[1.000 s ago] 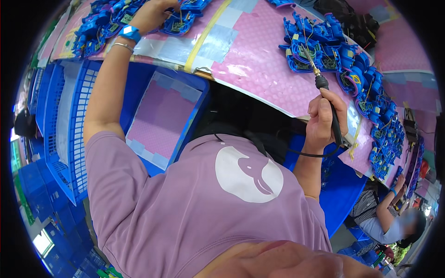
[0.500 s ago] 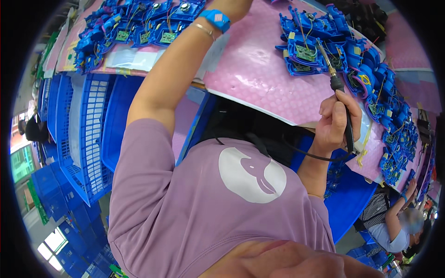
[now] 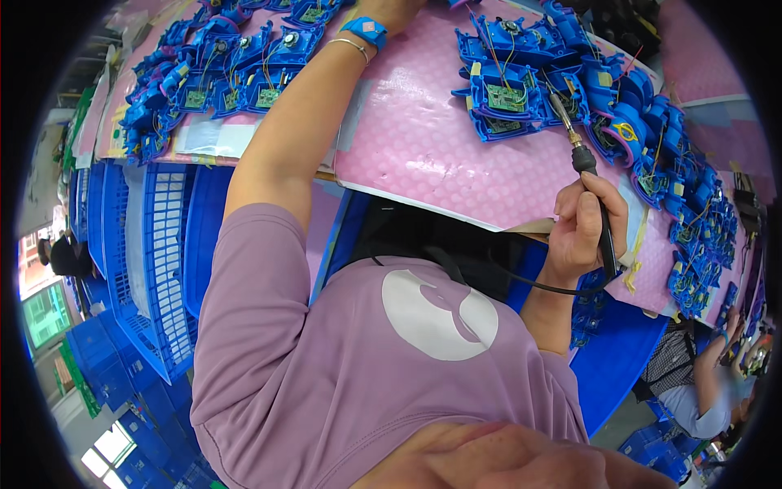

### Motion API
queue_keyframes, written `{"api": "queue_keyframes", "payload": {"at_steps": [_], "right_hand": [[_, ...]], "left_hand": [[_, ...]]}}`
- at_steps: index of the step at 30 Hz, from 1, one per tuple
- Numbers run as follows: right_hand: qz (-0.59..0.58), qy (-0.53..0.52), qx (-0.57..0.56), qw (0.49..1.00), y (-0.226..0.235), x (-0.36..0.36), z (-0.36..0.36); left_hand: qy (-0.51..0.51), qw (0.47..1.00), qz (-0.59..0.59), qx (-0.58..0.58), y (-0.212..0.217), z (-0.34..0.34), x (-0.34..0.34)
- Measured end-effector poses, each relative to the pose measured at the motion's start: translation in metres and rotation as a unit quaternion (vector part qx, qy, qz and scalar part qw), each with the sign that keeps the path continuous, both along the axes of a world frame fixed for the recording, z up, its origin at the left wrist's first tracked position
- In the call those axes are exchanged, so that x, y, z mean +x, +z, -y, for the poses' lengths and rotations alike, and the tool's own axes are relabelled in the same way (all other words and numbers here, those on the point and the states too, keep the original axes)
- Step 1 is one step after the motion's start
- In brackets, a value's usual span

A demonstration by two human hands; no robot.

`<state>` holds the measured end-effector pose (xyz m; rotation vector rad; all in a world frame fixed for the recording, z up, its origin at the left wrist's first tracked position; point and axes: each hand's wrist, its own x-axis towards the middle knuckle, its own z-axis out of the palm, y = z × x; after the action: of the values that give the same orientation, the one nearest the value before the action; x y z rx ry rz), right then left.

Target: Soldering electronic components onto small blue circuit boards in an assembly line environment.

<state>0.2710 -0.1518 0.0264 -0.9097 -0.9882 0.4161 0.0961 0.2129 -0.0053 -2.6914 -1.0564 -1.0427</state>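
Note:
My right hand is closed round the dark handle of a soldering iron. Its metal tip points up and away, beside a pile of blue plastic housings. One of these housings holds a green circuit board with thin wires. Whether the tip touches anything, I cannot tell. My left arm reaches far across the table, and my left hand is cut off by the upper edge, so its fingers are hidden. A blue wristband is on that wrist.
Pink bubble-patterned sheeting covers the table. More wired blue housings lie at the left, and others run down the right side. Blue crates stand left below the table. The iron's cable loops beneath my right hand. Another person sits at far right.
The view has shifted a little, so the table and housings appear further left and lower. My right hand keeps its hold on the soldering iron. My left hand stays at the upper edge.

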Motion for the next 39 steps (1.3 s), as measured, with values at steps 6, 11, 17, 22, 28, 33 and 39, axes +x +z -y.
{"api": "queue_keyframes", "payload": {"at_steps": [6,11,17,22,28,33,39], "right_hand": [[-0.003,0.004,-0.006,1.0,0.003,-0.008,0.004],[0.052,-0.012,-0.036,0.998,0.011,-0.021,0.007],[0.057,0.006,-0.051,0.997,0.012,-0.034,0.011],[0.069,0.022,-0.053,0.996,0.01,-0.04,0.012],[0.054,0.031,-0.055,0.997,0.01,-0.04,0.014],[0.104,0.054,-0.016,0.993,0.001,-0.049,-0.005],[0.203,0.027,-0.007,0.979,-0.004,-0.065,-0.035]], "left_hand": [[-0.001,0.985,0.171,0.002,0.03,0.03,-0.022],[0.059,0.948,0.283,-0.134,0.064,0.083,-0.054],[0.067,0.924,0.339,-0.164,0.056,0.127,-0.086],[0.064,0.883,0.375,-0.274,0.025,0.153,-0.09],[-0.007,0.708,0.554,-0.437,0.024,0.169,-0.113],[-0.04,0.625,0.613,-0.482,0.046,0.187,-0.115],[-0.024,0.501,0.615,-0.608,0.029,0.22,-0.113]]}}
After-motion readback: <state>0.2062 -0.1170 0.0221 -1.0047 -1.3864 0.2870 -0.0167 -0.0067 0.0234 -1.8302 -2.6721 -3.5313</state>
